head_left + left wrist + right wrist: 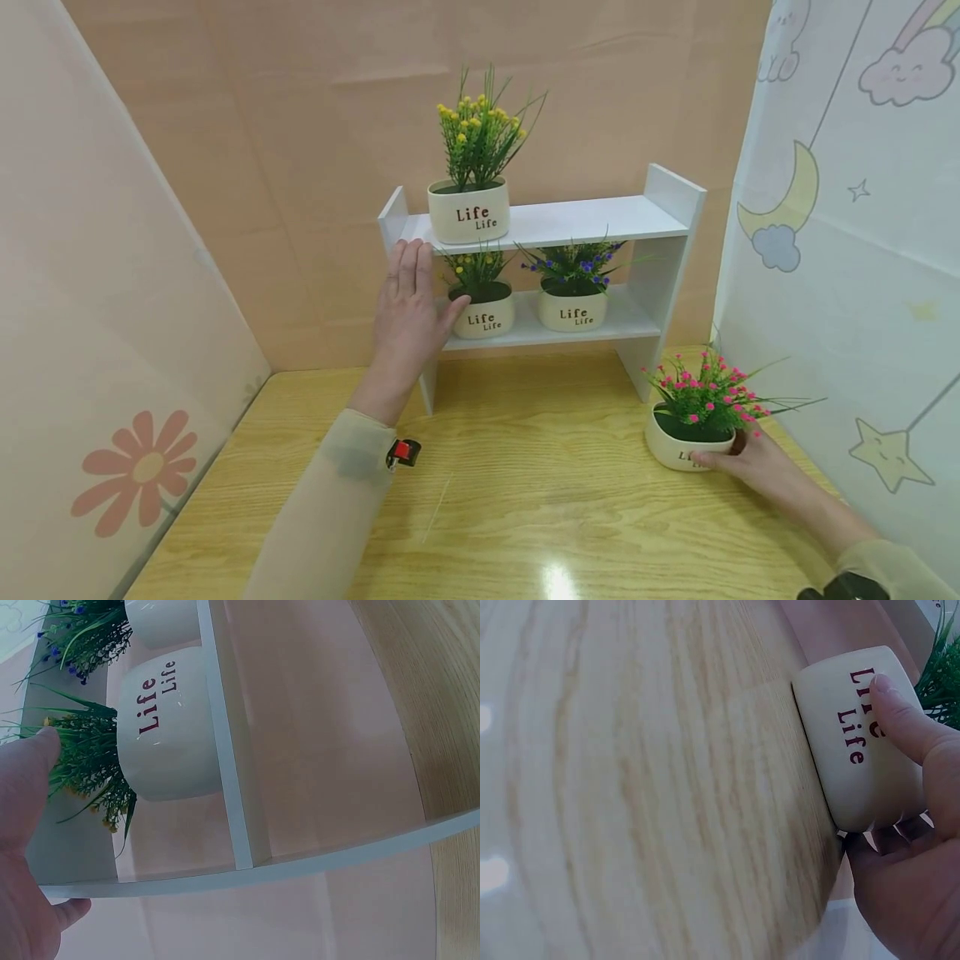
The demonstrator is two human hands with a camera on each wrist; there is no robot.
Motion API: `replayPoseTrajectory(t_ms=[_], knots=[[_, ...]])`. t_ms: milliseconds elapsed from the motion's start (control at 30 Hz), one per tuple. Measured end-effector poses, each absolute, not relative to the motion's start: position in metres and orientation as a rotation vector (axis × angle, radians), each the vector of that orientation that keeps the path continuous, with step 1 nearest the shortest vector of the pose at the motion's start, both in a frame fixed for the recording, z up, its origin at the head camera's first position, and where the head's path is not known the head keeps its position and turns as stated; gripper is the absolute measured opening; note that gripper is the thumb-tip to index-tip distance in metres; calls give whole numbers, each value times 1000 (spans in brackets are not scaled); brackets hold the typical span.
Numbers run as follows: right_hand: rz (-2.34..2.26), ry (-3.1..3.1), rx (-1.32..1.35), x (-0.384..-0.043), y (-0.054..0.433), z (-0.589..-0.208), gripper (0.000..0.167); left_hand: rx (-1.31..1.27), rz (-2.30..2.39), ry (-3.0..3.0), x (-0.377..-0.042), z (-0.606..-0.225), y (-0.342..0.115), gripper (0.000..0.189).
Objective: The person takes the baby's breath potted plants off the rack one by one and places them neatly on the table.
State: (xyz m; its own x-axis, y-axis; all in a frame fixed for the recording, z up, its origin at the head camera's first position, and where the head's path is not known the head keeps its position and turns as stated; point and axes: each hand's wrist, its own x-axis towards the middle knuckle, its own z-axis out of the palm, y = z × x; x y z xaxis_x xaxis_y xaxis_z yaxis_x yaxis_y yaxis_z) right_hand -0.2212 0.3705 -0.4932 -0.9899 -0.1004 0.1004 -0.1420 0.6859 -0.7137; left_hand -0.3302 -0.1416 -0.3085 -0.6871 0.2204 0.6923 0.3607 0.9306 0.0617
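Note:
My right hand [757,458] grips a cream flowerpot [855,780] with pink artificial flowers [708,392]. Its thumb lies across the front lettering and its fingers are at the pot's side. The pot's base is at the wooden table. My left hand [408,317] is at the left side of a white two-tier shelf [592,218], three fingers pointing up near the upper board and the thumb spread aside. In the head view that thumb overlaps a yellow-flowered pot [480,319] on the lower board. A taller yellow-flowered pot [468,215] stands on top, just above the left fingertips.
On the lower board's right half stands a pot with blue-purple flowers [573,310]. The shelf rests at the back of the wood-grain table [510,500]. Patterned sheets [840,275] hang at both sides, with a tan sheet [300,167] behind.

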Motion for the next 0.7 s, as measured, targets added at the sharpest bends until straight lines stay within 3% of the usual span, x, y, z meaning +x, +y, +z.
replayPoseTrajectory(t_ms=[267, 467, 700], knots=[[1253, -2733, 238, -219, 369, -484, 96, -407, -253, -2351, -330, -307, -142, 99], [1425, -2664, 145, -217, 375, -461, 108, -410, -263, -2350, -329, -307, -141, 99], [1582, -2410, 445, -218, 382, -437, 109, -400, -275, -2372, -329, -308, -141, 99]])
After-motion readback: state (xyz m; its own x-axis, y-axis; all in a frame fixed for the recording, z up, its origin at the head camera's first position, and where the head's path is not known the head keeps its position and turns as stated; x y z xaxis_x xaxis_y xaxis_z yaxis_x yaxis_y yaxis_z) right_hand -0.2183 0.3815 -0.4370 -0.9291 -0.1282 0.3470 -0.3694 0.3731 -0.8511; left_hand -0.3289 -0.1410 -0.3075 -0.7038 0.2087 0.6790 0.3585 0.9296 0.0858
